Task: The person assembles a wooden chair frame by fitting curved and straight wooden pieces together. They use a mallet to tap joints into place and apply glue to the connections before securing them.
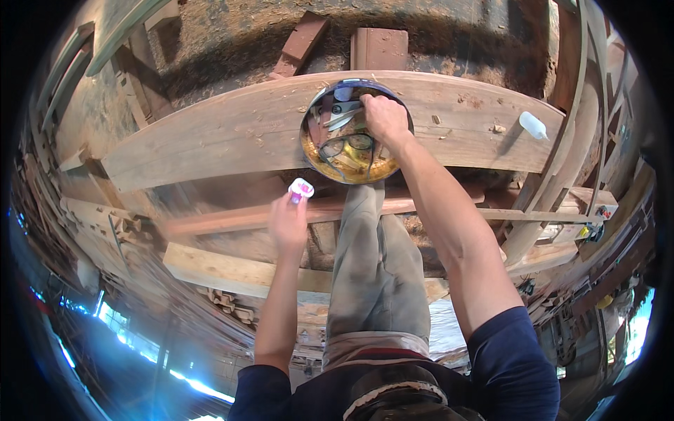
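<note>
A round bowl (385, 170) with a yellowish inner wall sits on a long curved wooden plank (225, 133). Inside it lie a pair of dark-framed glasses (334, 147) and a light, blade-like metal thing (340, 121). My right hand (386, 121) reaches over the bowl's right side, its fingers closed at the tips; whatever they grip is hidden. Nearer to me and left of the bowl, my left hand (288, 221), somewhat blurred, holds up a small white and pink object (301, 188) between thumb and fingers. Its kind is not clear.
Toward the plank's right end lies a white squeeze bottle (532, 126). Reddish wood blocks (303, 43) are beyond the plank. A pale beam (217, 266) crosses nearer to me, and long curved timbers (572, 105) stand at the right. Wood shavings are scattered about.
</note>
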A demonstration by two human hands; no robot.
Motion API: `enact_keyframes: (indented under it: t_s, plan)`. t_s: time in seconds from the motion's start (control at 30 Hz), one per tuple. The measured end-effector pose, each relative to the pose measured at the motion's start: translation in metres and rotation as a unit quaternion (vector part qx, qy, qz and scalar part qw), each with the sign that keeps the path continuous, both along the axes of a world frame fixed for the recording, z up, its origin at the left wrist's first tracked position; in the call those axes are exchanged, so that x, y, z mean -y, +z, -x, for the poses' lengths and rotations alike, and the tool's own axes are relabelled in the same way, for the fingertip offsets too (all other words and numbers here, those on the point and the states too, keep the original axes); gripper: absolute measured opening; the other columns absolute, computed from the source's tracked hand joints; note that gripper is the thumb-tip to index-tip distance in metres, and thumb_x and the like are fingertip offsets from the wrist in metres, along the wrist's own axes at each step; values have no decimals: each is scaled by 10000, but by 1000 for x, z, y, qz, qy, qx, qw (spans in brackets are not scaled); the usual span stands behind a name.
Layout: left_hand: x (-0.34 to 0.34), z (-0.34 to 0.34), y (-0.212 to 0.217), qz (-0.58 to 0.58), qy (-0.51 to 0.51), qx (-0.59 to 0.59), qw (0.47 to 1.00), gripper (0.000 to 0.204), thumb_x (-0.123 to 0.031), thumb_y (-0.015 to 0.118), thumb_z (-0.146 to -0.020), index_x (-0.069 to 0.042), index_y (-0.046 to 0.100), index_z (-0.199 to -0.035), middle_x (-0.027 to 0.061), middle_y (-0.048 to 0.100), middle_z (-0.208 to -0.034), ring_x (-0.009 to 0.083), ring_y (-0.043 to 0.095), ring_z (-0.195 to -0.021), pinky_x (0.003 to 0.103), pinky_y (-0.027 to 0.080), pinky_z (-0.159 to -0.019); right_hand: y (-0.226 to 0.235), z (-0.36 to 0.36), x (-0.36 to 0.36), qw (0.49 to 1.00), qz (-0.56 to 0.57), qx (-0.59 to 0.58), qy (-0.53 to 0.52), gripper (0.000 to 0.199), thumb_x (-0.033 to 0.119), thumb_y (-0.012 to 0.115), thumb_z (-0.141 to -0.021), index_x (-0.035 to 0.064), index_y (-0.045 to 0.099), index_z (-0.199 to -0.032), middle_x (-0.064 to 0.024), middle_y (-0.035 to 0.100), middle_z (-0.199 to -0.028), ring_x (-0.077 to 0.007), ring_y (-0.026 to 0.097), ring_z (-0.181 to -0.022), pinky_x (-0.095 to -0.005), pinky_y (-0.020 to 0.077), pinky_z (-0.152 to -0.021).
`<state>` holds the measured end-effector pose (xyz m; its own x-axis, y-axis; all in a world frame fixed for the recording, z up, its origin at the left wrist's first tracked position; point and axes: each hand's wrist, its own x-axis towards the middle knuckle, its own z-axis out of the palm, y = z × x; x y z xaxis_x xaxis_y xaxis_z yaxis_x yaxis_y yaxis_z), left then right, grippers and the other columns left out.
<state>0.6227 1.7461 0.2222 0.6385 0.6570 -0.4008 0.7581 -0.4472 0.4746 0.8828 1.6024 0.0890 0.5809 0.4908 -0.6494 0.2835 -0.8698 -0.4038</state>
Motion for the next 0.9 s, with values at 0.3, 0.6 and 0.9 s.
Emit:
enact_keyframes:
  t_s: [0.3,0.6,0.9]
  plan:
    - [40,54,31,40,-61,-74,995,278,-129,785,-902,21,718,-1126,162,682,-948,308,663,-849,409,532,-770,25,36,37,961,-157,58,-218,151,262,675,-937,183,721,-1056,-114,665,-979,-371,687,-926,-516,550,-820]
    - [76,47,26,99,-201,-97,970,315,-149,773,-931,71,695,-1143,186,685,-1029,301,675,-900,405,541,-804,37,68,60,970,-121,33,-208,115,156,609,-910,92,689,-963,-130,728,-936,-333,752,-916,-465,603,-759]
    - [103,21,50,75,-380,-51,921,292,-167,807,-900,45,710,-1077,157,689,-929,285,686,-816,406,552,-758,78,171,190,827,-214,100,-509,200,333,659,-927,185,763,-1012,-83,636,-944,-323,688,-907,-466,563,-757]
